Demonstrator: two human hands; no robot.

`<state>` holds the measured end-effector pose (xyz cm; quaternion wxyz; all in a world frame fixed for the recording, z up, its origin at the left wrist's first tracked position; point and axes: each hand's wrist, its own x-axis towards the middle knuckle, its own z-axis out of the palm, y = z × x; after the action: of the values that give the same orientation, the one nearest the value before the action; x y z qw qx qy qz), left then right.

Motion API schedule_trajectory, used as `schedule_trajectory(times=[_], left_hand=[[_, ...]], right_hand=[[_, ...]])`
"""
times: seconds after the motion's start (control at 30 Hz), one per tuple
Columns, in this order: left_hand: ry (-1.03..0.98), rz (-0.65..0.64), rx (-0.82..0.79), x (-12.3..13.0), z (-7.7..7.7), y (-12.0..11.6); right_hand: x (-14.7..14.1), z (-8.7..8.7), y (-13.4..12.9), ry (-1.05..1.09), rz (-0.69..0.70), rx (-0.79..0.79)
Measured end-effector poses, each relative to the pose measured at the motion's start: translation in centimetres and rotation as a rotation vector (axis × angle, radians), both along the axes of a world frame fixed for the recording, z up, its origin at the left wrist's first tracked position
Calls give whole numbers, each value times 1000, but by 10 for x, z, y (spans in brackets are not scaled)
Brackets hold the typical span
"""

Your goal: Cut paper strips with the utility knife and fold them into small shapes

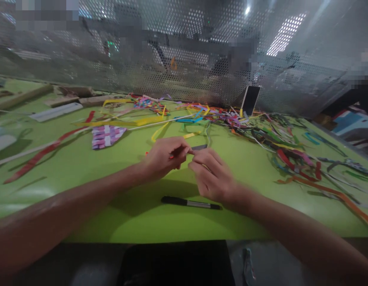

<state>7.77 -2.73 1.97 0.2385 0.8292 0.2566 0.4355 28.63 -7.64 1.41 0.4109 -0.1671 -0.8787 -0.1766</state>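
While angling both forearms inward from the lower corners, held the left hand and right hand fingertip to fingertip over the green worktop. Bent the left wrist slightly, back of the hand up, fingers curled round a dark hollow with a red bit showing inside. Turned the right hand inward, lower fingers folded, index and thumb narrowed to a pinch at the left fingertips. Could not make out any thing in that pinch, too small and blurred to tell. Saw a grey strip just behind the right knuckles; could not tell whether touching or apart. Had the pen lying flat below the hands, near the right wrist. Found, well off to the left, the purple-and-white weave and a red strip, with more strips strewn across the back and right. Made out the phone propped near the mesh.
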Motion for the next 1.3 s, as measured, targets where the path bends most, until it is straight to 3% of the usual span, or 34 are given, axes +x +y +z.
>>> schedule_trajectory(times=[0.4,0.67,0.83,1.3], left_hand=[[-116,-119,-80,0,3,-2],[-143,-204,-174,-2,14,-7],[-172,-197,-218,-1,15,-10],[-188,-113,-104,3,12,-16]], right_hand=[[-1,1,-2,36,33,67],[0,-1,-2,77,48,103],[0,-1,-3,69,49,112],[-3,2,-8,62,36,125]])
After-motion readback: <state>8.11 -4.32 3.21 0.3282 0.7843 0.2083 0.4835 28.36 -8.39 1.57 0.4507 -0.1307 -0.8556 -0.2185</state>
